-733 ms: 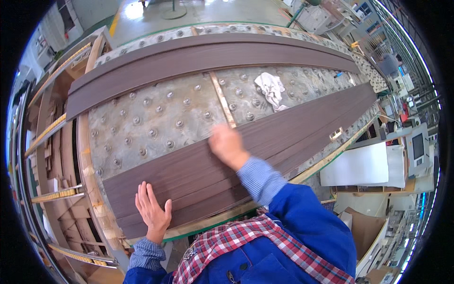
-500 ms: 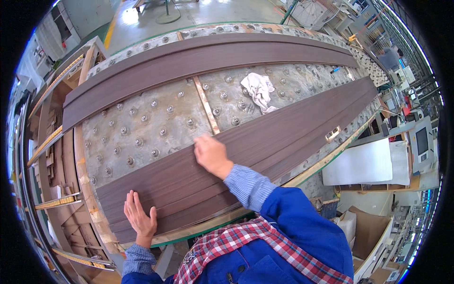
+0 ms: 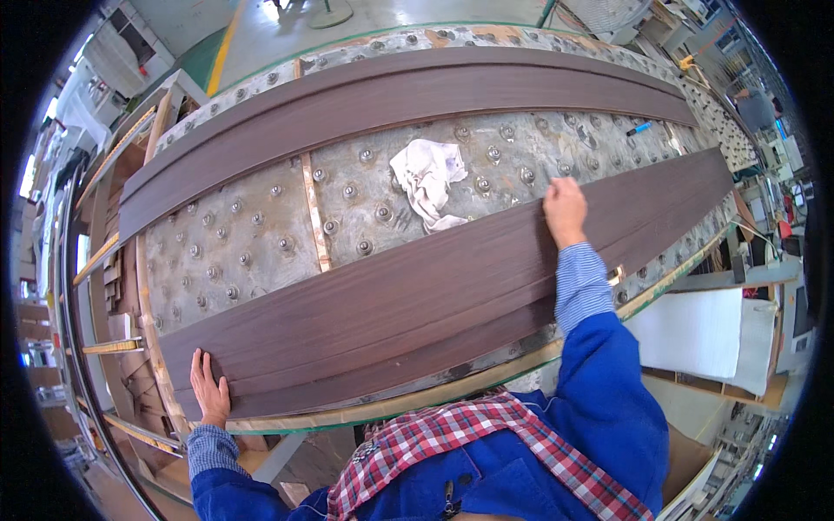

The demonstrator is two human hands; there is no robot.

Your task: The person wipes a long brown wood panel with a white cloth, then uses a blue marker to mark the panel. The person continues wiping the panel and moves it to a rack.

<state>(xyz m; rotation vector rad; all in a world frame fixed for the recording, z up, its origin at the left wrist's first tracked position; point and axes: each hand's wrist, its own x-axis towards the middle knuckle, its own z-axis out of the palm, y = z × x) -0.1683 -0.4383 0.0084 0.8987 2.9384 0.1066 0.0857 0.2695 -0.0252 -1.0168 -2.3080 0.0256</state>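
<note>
Flat on the left end of the near dark brown board [image 3: 373, 313], my left hand [image 3: 210, 391] is open, fingers stretched out. My right hand [image 3: 565, 208] is closed at this board's far edge, right of centre; whether it holds anything is hidden. Left of it, a crumpled white cloth [image 3: 426, 178] lies on the metal ball-transfer table [image 3: 217, 278], touching or close to the board. A small metal piece [image 3: 615, 276] on the near board is partly hidden by my right sleeve. A second long brown board [image 3: 400, 91] lies along the table's far side.
A small blue tool [image 3: 638, 128] lies between the boards' right parts. A wooden frame with yellow roller rails [image 3: 113, 346] stands at left. White sheets [image 3: 686, 334] lie on a lower shelf at right. A fan [image 3: 599, 13] and distant person [image 3: 751, 113] are in the background.
My right hand has moved rightward and up along the near board, to the right of the cloth. My left hand remains flat at the left end. The whole view has shifted.
</note>
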